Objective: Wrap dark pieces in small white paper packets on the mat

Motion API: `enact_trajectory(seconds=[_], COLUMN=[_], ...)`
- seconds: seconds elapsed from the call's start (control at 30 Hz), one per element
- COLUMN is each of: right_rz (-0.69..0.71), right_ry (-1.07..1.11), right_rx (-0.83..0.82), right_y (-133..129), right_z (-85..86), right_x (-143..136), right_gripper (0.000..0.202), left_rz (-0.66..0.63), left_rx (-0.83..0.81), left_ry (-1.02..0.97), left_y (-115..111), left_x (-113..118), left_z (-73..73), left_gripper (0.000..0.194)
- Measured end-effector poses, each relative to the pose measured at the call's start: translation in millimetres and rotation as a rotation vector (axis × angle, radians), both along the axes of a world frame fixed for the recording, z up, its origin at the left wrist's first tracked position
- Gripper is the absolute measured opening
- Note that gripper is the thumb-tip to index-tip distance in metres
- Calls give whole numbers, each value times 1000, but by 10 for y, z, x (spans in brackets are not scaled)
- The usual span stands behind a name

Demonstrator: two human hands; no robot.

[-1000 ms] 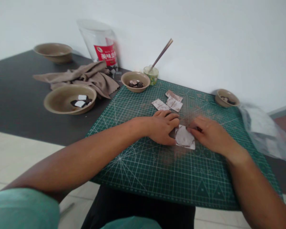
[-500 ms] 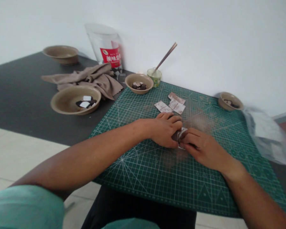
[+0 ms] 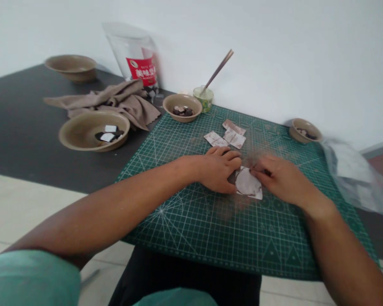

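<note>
A white square card [image 3: 249,183] with brown smudges and a curved brown line lies on the green cutting mat [image 3: 191,238]. My left hand [image 3: 221,170] presses down at its left edge, thumb and fingers bent round a dark patch that they mostly cover. At the card's upper right corner, my right hand [image 3: 279,176] is closed in a pinch; motion blurs its fingers and hides what they hold. Just beyond the left hand lie several similar brown-stained cards [image 3: 234,138]. Brown powdery smears mark the mat around the hands.
Behind stand a bowl of dark pieces [image 3: 182,108], a green cup [image 3: 204,98] with chopsticks, and a clear red-labelled jar [image 3: 142,70]. Leftward are a brown cloth [image 3: 115,102], a bowl with black-and-white pieces [image 3: 78,134] and another bowl [image 3: 72,70]. A small bowl [image 3: 304,131] and plastic bag [image 3: 354,178] sit right.
My right hand has moved up and to the right, away from the left hand, uncovering more of the white card. My left hand stays in place on the mat. The view has shifted slightly.
</note>
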State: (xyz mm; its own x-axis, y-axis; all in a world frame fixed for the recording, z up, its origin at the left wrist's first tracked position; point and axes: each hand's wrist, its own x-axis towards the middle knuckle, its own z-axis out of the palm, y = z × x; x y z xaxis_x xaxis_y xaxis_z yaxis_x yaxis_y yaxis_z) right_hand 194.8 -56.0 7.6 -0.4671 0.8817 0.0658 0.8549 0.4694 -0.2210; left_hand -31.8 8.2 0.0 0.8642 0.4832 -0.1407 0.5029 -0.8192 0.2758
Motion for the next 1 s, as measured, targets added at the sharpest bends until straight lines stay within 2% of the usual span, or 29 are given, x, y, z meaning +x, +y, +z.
enact_trajectory(seconds=[0.1, 0.13, 0.2, 0.27, 0.33, 0.43, 0.5, 0.63, 0.67, 0.77, 0.83, 0.9, 1.0], right_rz=[158, 188, 145, 41, -7, 131, 206, 26, 10, 174, 226, 170, 4], right_ry=[71, 98, 115, 56, 35, 124, 165, 74, 54, 108, 163, 148, 27], right_rx=[-163, -160, -98, -23, -33, -163, -180, -1, 0, -160, -168, -105, -1], right_y=[-44, -53, -37, 6, 30, 7, 2, 51, 50, 1, -20, -3, 24], right_z=[7, 0, -17, -17, 2, 22, 8, -17, -14, -12, -25, -32, -9], right_x=[-9, -20, -21, 20, 69, 64, 27, 43, 56, 41, 0, -15, 18], right_gripper=[14, 14, 15, 13, 13, 12, 14, 13, 13, 15, 13, 11, 13], left_rz=[-6, -10, -8, 4, 5, -12, -23, -1, 6, -3, -11, 0, 19], left_rx=[-9, -6, 6, 14, 14, 22, 30, 39, 37, 21, 15, 20, 35], left_ry=[9, 6, -4, -9, -7, -9, -15, -10, -7, -5, -12, -10, 0], left_y=[-6, -7, -6, -2, -1, -6, -7, 0, 0, -6, -10, -10, -10], left_x=[3, 4, 4, 3, 0, -4, -4, 0, 1, 0, 1, 4, 7], left_z=[7, 3, -11, -25, -26, -11, -7, -21, -23, -17, -13, -15, -20], left_gripper=[70, 70, 71, 73, 73, 70, 70, 72, 72, 71, 71, 72, 72])
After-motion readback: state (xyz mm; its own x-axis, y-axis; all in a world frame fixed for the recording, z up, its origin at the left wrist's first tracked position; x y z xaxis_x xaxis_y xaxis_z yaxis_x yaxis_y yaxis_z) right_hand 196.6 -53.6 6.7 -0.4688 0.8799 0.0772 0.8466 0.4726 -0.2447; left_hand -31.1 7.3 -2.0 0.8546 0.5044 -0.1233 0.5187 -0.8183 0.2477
